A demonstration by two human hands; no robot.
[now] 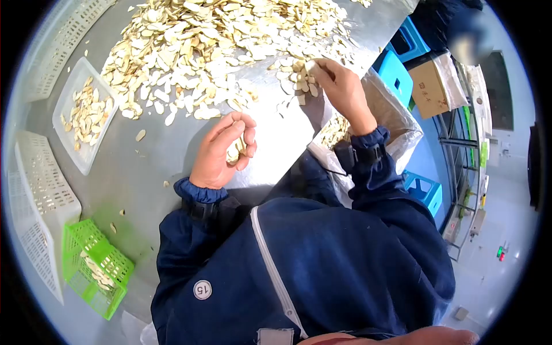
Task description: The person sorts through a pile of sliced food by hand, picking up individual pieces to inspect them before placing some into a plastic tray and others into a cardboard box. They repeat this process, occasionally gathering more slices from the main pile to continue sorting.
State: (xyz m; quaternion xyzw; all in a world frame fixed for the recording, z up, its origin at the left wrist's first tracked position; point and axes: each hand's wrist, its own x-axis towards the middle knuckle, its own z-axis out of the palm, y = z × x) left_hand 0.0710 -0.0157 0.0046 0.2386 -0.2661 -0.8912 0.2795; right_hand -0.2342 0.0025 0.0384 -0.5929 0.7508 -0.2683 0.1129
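My left hand [221,150] is curled round some pale slices [234,150] above the metal table [155,167]. Over the right part of the table, my right hand [343,92] pinches a pale slice [311,65] between thumb and fingers, beside a small group of slices [296,73]. A large heap of pale, flat slices [201,46] spreads across the far part of the table. Beneath my right wrist, a bag [397,118] lined with clear plastic holds more slices [334,131].
At the left stand a clear tray [86,118] with slices, white perforated baskets [52,178] and a green basket [98,267] with slices inside. Blue stools [395,75], a cardboard box [428,86] and a metal rack [460,149] are at the right. A person [440,23] is partly visible behind.
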